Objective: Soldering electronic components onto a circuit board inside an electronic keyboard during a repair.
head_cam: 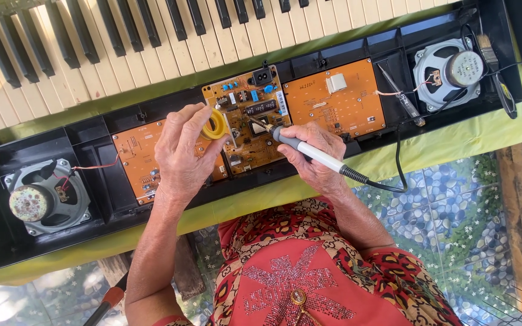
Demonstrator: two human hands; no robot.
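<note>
One head-worn camera looks steeply down, close over the opened keyboard case [80,136].

Grey soldering iron [309,151] tip touches orange board [252,124].

Both bare forearms reach forward from the torso, elbows bent and close together. The left hand [182,151] arches palm-down, thumb and fingers pinched together at the tips. The right hand [312,151] curls in a pen-like grip, knuckles up, wrist angled inward.
</note>
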